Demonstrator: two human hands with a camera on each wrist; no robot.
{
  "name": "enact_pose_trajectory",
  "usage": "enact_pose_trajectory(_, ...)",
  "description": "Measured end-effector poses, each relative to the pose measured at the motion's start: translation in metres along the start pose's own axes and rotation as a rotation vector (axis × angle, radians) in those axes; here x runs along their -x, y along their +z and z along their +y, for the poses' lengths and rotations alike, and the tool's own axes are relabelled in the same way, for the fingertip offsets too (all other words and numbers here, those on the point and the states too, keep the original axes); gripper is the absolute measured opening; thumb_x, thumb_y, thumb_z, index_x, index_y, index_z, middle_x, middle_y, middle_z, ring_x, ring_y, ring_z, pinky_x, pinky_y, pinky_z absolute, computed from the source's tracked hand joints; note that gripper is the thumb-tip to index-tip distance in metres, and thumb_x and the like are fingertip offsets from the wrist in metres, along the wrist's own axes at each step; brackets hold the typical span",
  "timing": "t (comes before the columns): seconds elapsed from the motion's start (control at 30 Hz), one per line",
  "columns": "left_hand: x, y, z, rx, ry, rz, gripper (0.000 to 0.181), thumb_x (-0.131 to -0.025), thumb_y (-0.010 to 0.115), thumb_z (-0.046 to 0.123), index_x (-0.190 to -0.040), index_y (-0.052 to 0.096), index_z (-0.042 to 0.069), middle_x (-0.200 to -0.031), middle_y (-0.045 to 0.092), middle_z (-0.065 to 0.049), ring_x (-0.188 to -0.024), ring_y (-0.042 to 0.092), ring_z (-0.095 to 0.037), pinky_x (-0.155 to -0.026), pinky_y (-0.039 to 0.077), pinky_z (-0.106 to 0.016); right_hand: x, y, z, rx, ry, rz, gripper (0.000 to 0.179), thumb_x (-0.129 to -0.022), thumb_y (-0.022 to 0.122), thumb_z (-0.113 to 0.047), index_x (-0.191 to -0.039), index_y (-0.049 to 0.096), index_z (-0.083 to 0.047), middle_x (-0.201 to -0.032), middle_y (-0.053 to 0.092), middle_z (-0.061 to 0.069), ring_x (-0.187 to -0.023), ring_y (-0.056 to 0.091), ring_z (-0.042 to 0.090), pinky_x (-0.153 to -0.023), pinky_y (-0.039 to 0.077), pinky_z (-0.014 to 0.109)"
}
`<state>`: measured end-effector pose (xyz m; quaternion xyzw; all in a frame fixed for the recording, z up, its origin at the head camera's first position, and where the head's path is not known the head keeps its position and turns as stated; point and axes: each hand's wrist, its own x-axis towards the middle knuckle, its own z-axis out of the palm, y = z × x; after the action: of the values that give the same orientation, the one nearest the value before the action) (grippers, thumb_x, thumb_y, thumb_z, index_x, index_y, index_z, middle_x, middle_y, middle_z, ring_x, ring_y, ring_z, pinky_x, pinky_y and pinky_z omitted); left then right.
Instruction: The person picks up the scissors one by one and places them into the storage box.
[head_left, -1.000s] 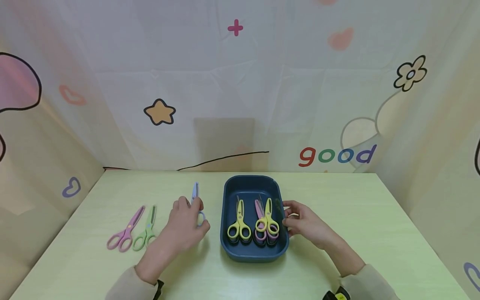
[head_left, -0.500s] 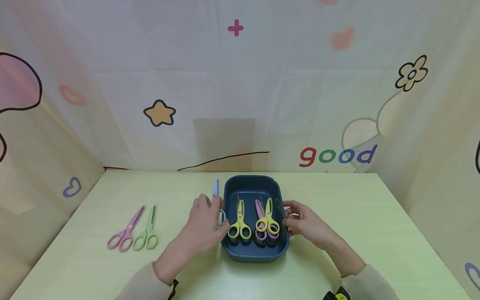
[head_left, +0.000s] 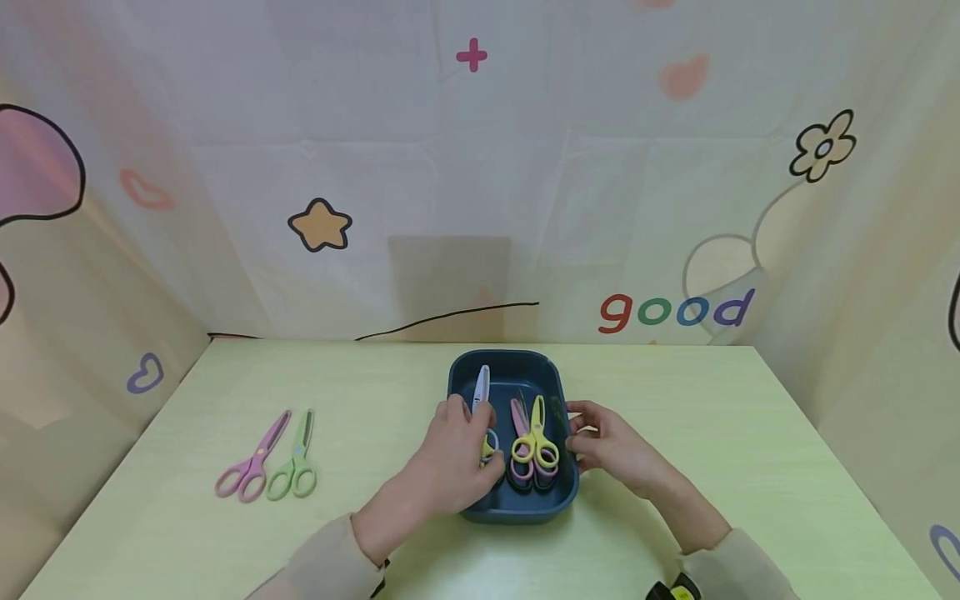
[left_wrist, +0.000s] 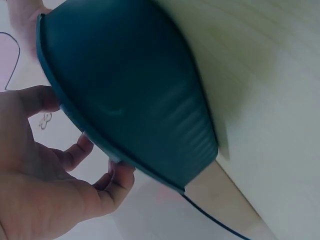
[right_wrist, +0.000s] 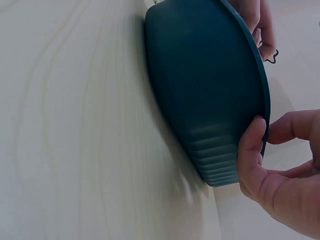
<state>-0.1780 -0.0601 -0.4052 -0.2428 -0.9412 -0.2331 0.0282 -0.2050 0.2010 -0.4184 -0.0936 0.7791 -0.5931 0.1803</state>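
Observation:
My left hand (head_left: 453, 462) pinches a pair of light blue scissors (head_left: 482, 385) over the left half of the dark blue bin (head_left: 517, 514), blades pointing away from me. Beneath that hand, yellow scissors (head_left: 487, 450) are mostly hidden. On the bin's right side lie more yellow scissors (head_left: 537, 425) on top of pink scissors (head_left: 517, 414); black handles show under them. My right hand (head_left: 611, 446) grips the bin's right rim, thumb and fingers on either side of the wall (right_wrist: 210, 100). In the left wrist view the bin wall (left_wrist: 125, 90) blocks sight of the scissors.
Purple-pink scissors (head_left: 253, 458) and green scissors (head_left: 298, 458) lie side by side on the left of the pale table (head_left: 637, 550). A printed curtain (head_left: 337, 150) hangs behind the table's back edge and along both sides.
My left hand has carried the light blue scissors rightward from the table, across the bin's left rim, to above its inside. My right hand stays on the bin's rim.

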Motion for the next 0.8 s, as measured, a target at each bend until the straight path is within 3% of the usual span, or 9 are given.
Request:
enact_pose_trajectory(0.23, -0.004, 0.01, 0.004, -0.094, 0.009, -0.059, 0.038, -0.098, 0.067, 0.032, -0.121, 0.055, 0.004, -0.101, 0.044, -0.015, -0.09, 0.041, -0.025, -0.07, 0.04, -0.033, 0.0, 0.001, -0.001, 0.0, 0.008, -0.002, 0.059, -0.099, 0.056, -0.001, -0.152, 0.031, 0.01, -0.115, 0.049, 0.02, -0.094, 0.056, 0.028, -0.075, 0.059, 0.035)
enact_pose_trajectory(0.53, -0.009, 0.02, 0.007, -0.235, -0.002, -0.123, 0.046, -0.099, 0.065, 0.035, -0.131, 0.056, 0.002, -0.119, 0.053, -0.028, -0.106, 0.051, -0.037, -0.092, 0.05, -0.045, 0.0, 0.001, 0.0, 0.004, 0.012, 0.001, 0.059, -0.099, 0.056, -0.001, -0.152, 0.031, 0.01, -0.116, 0.049, 0.02, -0.095, 0.055, 0.028, -0.075, 0.059, 0.035)
enact_pose_trajectory(0.8, -0.011, 0.023, 0.013, -0.325, -0.03, -0.15, 0.044, -0.099, 0.064, 0.033, -0.13, 0.057, 0.002, -0.122, 0.052, -0.031, -0.107, 0.052, -0.039, -0.091, 0.053, -0.044, 0.0, -0.001, 0.0, -0.001, 0.01, -0.003, 0.059, -0.1, 0.056, -0.001, -0.152, 0.031, 0.01, -0.114, 0.048, 0.019, -0.095, 0.055, 0.027, -0.075, 0.059, 0.034)
